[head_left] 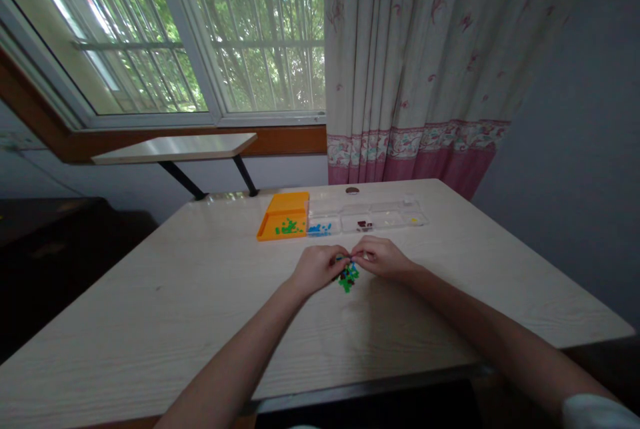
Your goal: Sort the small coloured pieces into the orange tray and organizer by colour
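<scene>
A small build of green, blue and brown toy bricks (347, 277) is on or just above the table in front of me. My left hand (319, 268) is closed at its upper left edge, thumb and fingertips pinching it. From the other side, my right hand (380, 257) pinches with thumb and forefinger at the build's top edge, close to the left fingertips. Whatever sits between the right fingertips is too small to make out. Both hands partly hide the build's upper part.
Behind the hands stand an orange tray (265, 230) with loose green bricks (289, 226) and a clear compartment box (385, 225) holding blue bricks (320, 229), brown bricks (365, 225) and a yellow piece (414, 220). A brown oval item (353, 190) lies farther back. A raised shelf (180, 146) is at back left.
</scene>
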{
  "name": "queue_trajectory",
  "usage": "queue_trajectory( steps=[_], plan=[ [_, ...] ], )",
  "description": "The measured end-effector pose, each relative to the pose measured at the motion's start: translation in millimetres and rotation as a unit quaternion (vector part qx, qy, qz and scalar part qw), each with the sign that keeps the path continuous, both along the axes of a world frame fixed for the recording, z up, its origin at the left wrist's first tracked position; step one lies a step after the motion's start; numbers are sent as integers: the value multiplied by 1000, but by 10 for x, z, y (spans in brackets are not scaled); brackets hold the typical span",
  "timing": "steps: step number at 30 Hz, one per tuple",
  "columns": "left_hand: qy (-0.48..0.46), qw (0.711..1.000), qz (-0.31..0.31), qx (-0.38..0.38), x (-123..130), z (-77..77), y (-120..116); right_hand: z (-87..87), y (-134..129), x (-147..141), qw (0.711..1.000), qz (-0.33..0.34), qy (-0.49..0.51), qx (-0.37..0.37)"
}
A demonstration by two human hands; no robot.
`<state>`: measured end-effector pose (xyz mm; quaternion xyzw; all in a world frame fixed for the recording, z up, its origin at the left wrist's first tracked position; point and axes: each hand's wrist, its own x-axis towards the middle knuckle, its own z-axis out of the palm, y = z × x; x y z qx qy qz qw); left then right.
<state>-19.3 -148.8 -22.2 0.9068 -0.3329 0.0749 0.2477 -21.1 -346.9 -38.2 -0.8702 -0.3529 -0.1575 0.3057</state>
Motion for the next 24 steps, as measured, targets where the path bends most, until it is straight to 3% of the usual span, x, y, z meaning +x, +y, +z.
queue_trajectory(
  steps=[7, 13, 17, 24],
  plan=[
    [-5, 1000, 8, -21, 30, 28, 37, 45, 4, -17, 1000, 1, -11, 21],
    [-14, 997, 67, 44, 200, 40, 251, 250, -109, -54, 989, -88, -94, 75],
    [4, 994, 25, 102, 263, 17, 341, 368, -218, -72, 972, -136, -153, 115],
    [27, 994, -3, 109, 196, 56, 293, 378, -264, -58, 957, -173, -181, 149]
  ],
)
